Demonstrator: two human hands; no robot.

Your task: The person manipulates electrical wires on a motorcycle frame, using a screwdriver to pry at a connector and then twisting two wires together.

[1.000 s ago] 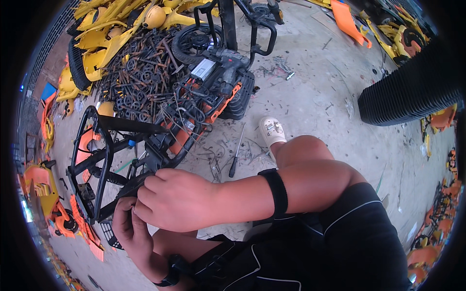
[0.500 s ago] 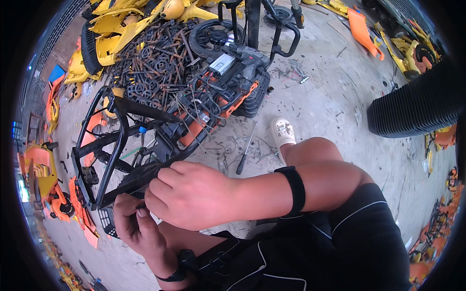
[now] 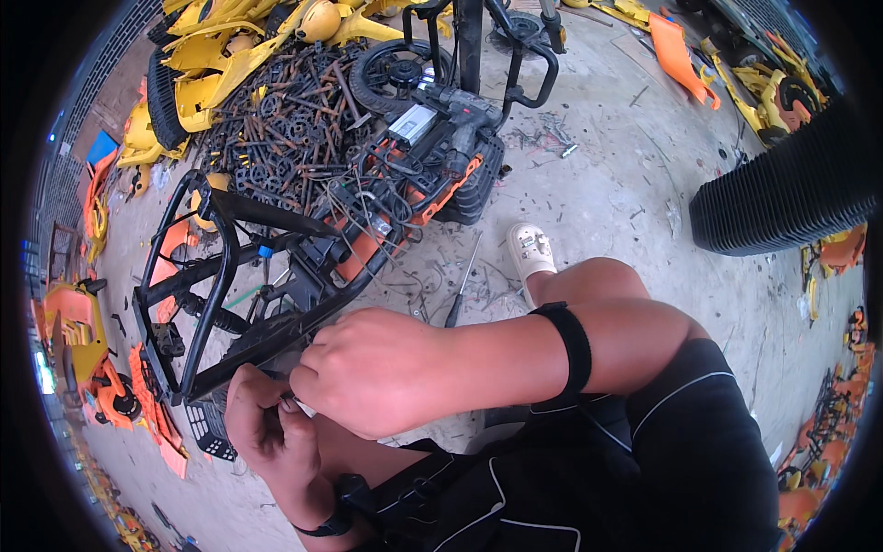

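My left hand (image 3: 276, 428) is closed in a pinch, thumb against bent forefinger, beside the lower edge of a black tubular vehicle frame (image 3: 209, 304). Close against it is my right hand (image 3: 372, 373), its back upward and its fingers curled down. Between the fingertips shows a small dark piece with a pale bit, too small and covered to name. Toward the far end, the frame carries orange panels, loose cables and a silver box (image 3: 412, 123). A black cordless drill (image 3: 464, 129) lies on top there. A screwdriver (image 3: 457, 299) rests on the floor, partly behind my right wrist.
A heap of rusty metal parts (image 3: 276, 138) lies beyond the frame, with yellow body panels (image 3: 207, 78) and a wheel (image 3: 395, 74) around it. A ribbed black column-like object (image 3: 782, 202) stands at the right. Small scraps litter the concrete floor (image 3: 625, 175).
My right hand has shifted slightly right, and my left hand slightly right and down. A small pale bit now shows between the fingertips. My right forearm covers more of the screwdriver handle.
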